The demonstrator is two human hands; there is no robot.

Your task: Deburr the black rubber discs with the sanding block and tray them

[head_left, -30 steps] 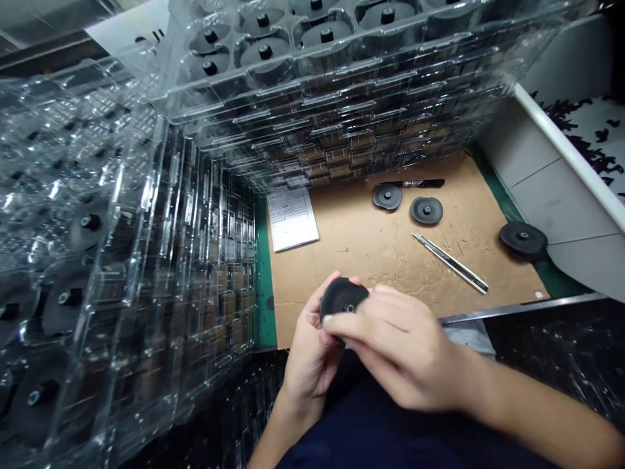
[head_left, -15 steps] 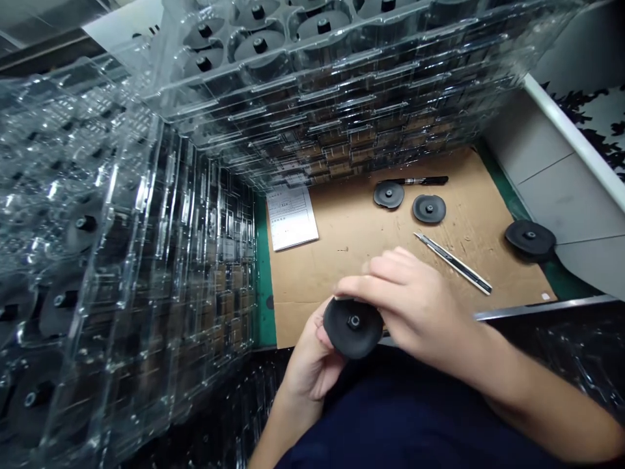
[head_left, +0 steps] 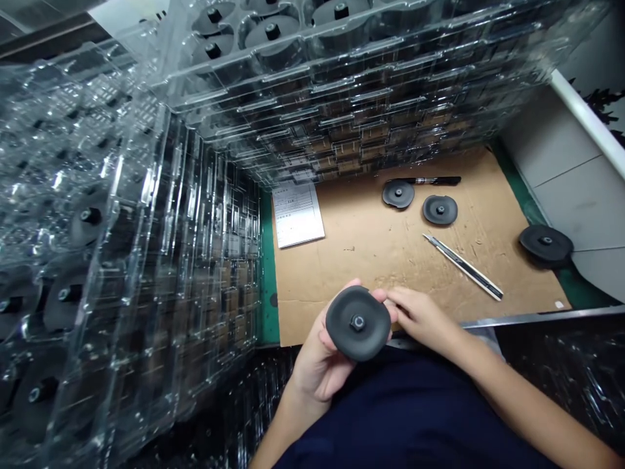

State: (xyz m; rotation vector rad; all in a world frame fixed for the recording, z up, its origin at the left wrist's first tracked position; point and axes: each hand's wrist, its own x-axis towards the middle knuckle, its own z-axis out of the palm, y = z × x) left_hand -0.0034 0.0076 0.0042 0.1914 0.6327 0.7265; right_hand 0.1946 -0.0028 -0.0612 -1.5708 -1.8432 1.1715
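A dark grey, rounded disc (head_left: 349, 345) with a short threaded stub at its centre is held up near my body, its stub side facing me. My left hand (head_left: 317, 365) grips it from the left and from beneath, with part of the fingers hidden behind it. On the disc's right edge, my right hand (head_left: 422, 316) has its bent fingers closed against the rim; their tips are partly hidden. Beyond the hands lie two similar discs, a left one (head_left: 396, 197) and a right one (head_left: 436, 217). A slim craft knife (head_left: 463, 267) rests to the right.
Tall stacks of clear plastic trays, one at the back (head_left: 312, 85) and one at left (head_left: 195, 260), hold more discs. On the cardboard sheet (head_left: 336, 273) are a printed paper (head_left: 300, 225) and a black marker (head_left: 442, 181). Another disc (head_left: 544, 257) sits by the grey side panel (head_left: 581, 202).
My right hand has come down from over the disc's top to its right edge. The disc has turned to show more of its face, and the view has shifted slightly.
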